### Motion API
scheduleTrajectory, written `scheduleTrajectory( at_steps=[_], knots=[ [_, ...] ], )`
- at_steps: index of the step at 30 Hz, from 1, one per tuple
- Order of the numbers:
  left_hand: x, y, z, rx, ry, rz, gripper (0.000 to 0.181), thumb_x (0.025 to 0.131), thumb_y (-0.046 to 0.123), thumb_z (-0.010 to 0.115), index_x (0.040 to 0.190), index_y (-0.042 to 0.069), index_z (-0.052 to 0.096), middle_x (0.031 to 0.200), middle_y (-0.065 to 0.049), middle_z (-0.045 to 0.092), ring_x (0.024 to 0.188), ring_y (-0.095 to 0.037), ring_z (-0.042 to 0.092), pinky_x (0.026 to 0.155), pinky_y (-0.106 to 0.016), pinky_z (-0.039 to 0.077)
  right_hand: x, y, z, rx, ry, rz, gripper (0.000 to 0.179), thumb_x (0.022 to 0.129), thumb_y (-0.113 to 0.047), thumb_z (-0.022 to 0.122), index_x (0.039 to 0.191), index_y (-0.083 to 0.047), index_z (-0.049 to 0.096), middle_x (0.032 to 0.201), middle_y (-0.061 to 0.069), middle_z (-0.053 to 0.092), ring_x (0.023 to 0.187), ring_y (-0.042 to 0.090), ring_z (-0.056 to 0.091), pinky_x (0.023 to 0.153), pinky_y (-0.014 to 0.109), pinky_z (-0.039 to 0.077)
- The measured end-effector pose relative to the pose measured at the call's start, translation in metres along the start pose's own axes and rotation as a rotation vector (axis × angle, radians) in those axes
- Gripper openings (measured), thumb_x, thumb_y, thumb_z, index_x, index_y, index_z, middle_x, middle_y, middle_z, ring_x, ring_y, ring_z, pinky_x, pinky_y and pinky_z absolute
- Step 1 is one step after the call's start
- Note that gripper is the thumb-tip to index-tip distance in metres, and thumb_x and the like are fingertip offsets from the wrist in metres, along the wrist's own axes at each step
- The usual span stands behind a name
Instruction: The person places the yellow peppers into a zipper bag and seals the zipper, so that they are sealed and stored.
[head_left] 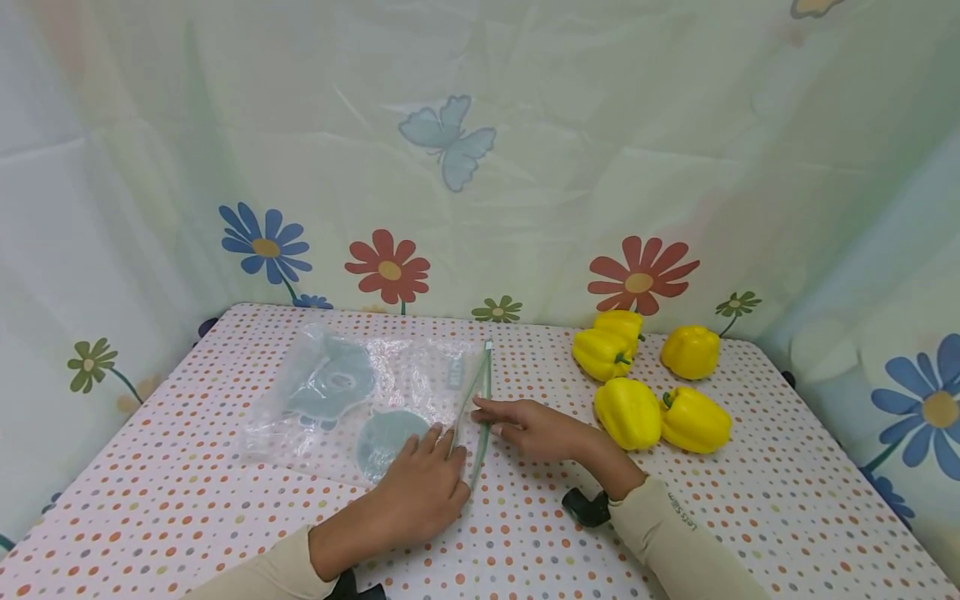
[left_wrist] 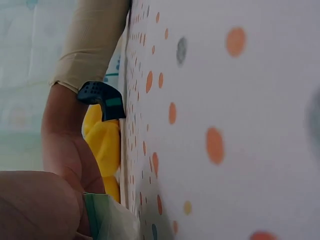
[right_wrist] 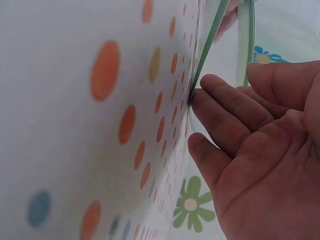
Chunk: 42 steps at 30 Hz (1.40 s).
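Right side: you are seeing five plump yellow bell peppers [head_left: 628,414].
Underneath: a white, multicoloured-dotted table cover [head_left: 780,500] is lying before you.
Far side: a pale flower-printed sheet [head_left: 570,167] is hanging, showing a blue butterfly [head_left: 435,129].

Clear bag [head_left: 367,392] — green-edged, yellow peppers [head_left: 628,414], pale tablecloth [head_left: 487,567] — orange, grey and yellow dots, beige sleeves [head_left: 675,537]

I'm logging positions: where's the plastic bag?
In the head view, the plastic bag lies left of centre on the table, partly under the left hand, left of the yellow peppers.
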<state>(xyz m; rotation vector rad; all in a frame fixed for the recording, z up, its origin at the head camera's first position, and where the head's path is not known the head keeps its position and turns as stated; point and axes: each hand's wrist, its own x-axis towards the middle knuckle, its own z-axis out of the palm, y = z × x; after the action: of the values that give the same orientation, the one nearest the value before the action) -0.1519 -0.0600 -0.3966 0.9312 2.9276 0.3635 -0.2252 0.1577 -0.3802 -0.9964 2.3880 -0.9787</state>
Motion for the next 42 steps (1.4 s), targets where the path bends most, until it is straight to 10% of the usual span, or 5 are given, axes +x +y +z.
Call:
scheduleTrajectory(
  at_steps=[15, 30, 42],
  knots=[
    [-0.002, -0.004, -0.004, -0.164, 0.250, -0.028, 0.074, 0.088, 0.014, 0.060, 0.147, -0.014, 0.023, 0.158, -0.027, 0.007, 0.137, -0.043, 0.028, 0.106, -0.048, 0.034, -0.002, 0.003, 0.000, -0.026, 0.004, 0.046, 0.048, 0.102, -0.008, 0.042, 0.149, 0.001, 0.034, 0.144, 0.010, 0.048, 0.136, 0.024, 0.039, 0.108, 0.044, 0.032],
    [0.001, -0.014, -0.018, -0.175, 0.453, -0.009, 0.073, 0.082, 0.007, 0.068, 0.143, -0.015, 0.033, 0.161, -0.017, 0.008, 0.124, -0.036, 0.048, 0.091, -0.043, 0.047, -0.006, 0.002, -0.001, -0.008, 0.009, 0.057, 0.047, 0.102, -0.010, 0.042, 0.148, 0.001, 0.036, 0.143, 0.011, 0.049, 0.135, 0.025, 0.041, 0.107, 0.045, 0.033],
    [0.006, -0.020, -0.019, -0.130, 0.471, 0.049, 0.072, 0.080, 0.001, 0.061, 0.143, -0.016, 0.031, 0.160, -0.019, 0.007, 0.094, -0.030, 0.055, 0.081, -0.040, 0.048, -0.015, -0.009, -0.011, -0.067, 0.322, -0.045, 0.039, 0.101, -0.014, 0.049, 0.138, -0.005, 0.055, 0.130, 0.003, 0.062, 0.126, 0.022, 0.051, 0.100, 0.044, 0.043]
  ],
)
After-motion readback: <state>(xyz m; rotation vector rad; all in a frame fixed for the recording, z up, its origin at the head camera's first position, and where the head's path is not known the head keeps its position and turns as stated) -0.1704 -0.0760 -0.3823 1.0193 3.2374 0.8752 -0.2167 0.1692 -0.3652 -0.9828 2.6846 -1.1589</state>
